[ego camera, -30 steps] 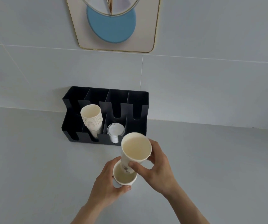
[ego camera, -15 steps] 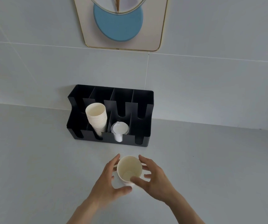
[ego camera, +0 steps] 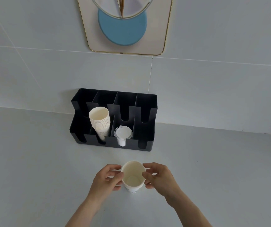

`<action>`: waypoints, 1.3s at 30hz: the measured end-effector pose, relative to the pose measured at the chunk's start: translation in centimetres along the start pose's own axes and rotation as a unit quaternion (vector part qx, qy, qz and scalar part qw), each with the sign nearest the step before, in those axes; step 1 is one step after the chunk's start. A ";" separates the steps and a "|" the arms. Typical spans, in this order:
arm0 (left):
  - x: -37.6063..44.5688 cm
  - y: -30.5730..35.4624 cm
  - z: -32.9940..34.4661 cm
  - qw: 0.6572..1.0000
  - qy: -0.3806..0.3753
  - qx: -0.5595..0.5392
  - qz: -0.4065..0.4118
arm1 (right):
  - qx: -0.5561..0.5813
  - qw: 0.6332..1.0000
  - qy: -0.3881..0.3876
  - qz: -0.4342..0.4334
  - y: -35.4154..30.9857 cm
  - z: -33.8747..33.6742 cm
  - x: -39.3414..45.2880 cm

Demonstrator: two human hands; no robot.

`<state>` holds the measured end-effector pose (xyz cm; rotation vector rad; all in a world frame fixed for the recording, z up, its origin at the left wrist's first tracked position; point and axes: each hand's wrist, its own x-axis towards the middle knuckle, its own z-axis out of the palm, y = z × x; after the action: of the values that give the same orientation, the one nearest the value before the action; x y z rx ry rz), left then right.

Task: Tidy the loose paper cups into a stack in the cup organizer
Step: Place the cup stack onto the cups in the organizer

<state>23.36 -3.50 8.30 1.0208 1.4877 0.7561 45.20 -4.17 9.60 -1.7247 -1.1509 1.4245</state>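
A cream paper cup (ego camera: 132,176), nested into another one, stands upright on the grey counter in front of me. My left hand (ego camera: 106,181) grips its left side and my right hand (ego camera: 160,178) pinches its right rim. Behind it, against the wall, stands the black cup organizer (ego camera: 145,145) with several slotted compartments. A stack of several cream cups (ego camera: 100,121) leans in its second compartment from the left. White plastic lids (ego camera: 123,134) fill the third compartment.
The grey counter (ego camera: 33,161) runs to a tiled wall. A framed picture (ego camera: 125,27) with a blue disc hangs above the organizer. The organizer's outer compartments and back row hold nothing.
One second ago my right hand held a cup tilted above the cup in my left hand. That cup has gone down into the lower one, and both hands now hold the nested pair.
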 end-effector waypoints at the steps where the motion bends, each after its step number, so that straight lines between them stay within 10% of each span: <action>1: 0.0 0.2 -0.1 1.000 -0.001 -0.004 0.002 | -0.002 1.000 0.005 0.001 -0.2 0.1 0.0; 26: 10.5 24.0 -16.0 0.979 0.020 -0.085 0.183 | 0.025 0.987 0.069 -0.145 -28.8 5.9 8.2; 39: 16.7 20.7 -17.8 0.989 0.015 -0.083 0.124 | -0.010 0.992 0.090 -0.090 -26.7 10.0 14.0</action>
<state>9.71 21.72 22.63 1.0829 1.3116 1.0582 29.79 19.25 24.52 -1.6775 -1.1915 1.1303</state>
